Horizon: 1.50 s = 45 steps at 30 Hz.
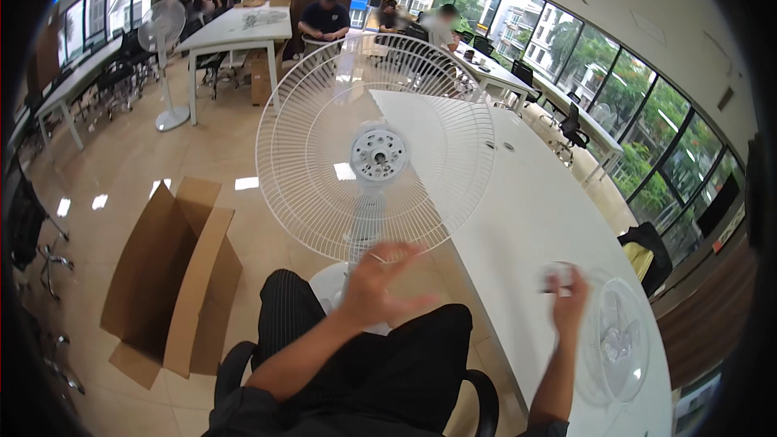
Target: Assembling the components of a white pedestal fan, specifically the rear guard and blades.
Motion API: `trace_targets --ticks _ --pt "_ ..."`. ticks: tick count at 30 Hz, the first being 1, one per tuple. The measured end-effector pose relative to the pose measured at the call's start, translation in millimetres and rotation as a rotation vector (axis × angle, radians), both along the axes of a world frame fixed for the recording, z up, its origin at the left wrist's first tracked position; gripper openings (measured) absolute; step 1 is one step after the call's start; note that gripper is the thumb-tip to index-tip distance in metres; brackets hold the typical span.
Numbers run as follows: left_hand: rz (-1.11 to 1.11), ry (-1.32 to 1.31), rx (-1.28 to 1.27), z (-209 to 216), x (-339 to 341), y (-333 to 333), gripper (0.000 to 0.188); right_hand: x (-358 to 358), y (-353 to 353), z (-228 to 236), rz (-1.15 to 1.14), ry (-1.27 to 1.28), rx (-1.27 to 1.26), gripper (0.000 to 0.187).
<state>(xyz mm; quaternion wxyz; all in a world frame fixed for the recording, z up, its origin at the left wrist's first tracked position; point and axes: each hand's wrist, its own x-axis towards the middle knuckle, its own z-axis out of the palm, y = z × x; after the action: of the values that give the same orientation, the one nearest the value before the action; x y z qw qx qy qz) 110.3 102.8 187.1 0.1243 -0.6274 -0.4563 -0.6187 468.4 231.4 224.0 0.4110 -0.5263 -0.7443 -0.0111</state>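
Observation:
A white stand fan stands in front of me between my knees, its round wire rear grille [283, 186] facing me. At the grille's middle is a bare motor hub [379, 155] with a short shaft and no blade on it. My left hand [379, 287], a little blurred, is raised by the grille's lower edge, fingers apart and holding nothing. Over the table on the right, my right hand [569, 295] is closed around a small pale object [557, 275], too blurred to name. Beside that hand, a front grille [599, 356] lies on the table with a clear fan blade [619, 341].
A long white table [518, 218] runs along my right side. An open cardboard box [174, 283] stands on the floor to my left. Another stand fan [166, 65] and a white table [243, 24] are farther back. Several people are at the far tables.

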Motion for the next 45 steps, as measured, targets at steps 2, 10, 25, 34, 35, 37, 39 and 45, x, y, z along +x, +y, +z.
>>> trace_targets --ticks 2,10,25,34,35,37,39,45 --pt "0.269 -0.150 0.032 -12 -40 -6 0.059 106 36 13 -0.001 0.239 0.078 0.036" --pt "0.597 -0.826 -0.002 -62 -181 -9 0.060 368 -11 -30 -0.907 -0.203 -0.302 0.057" --pt "0.056 -1.253 -0.007 -59 -150 37 0.065 -69 -24 -21 0.261 0.200 -0.192 0.047" --pt "0.106 -1.278 -0.005 -61 -140 -1 0.072 -188 8 -61 0.490 0.558 -0.590 0.067" --pt "0.112 -1.279 -0.008 -64 -140 -8 0.072 -188 9 -65 0.502 0.682 -0.650 0.061" --pt "0.120 -1.278 -0.013 -68 -142 -18 0.071 -184 10 -74 0.507 0.729 -0.686 0.053" --pt "0.117 -1.208 0.033 -70 -136 -26 0.069 -178 9 -81 0.522 0.786 -0.707 0.046" --pt "0.025 -1.205 -0.175 -17 -106 -41 0.071 -108 -27 -56 0.716 0.914 -0.694 0.046"
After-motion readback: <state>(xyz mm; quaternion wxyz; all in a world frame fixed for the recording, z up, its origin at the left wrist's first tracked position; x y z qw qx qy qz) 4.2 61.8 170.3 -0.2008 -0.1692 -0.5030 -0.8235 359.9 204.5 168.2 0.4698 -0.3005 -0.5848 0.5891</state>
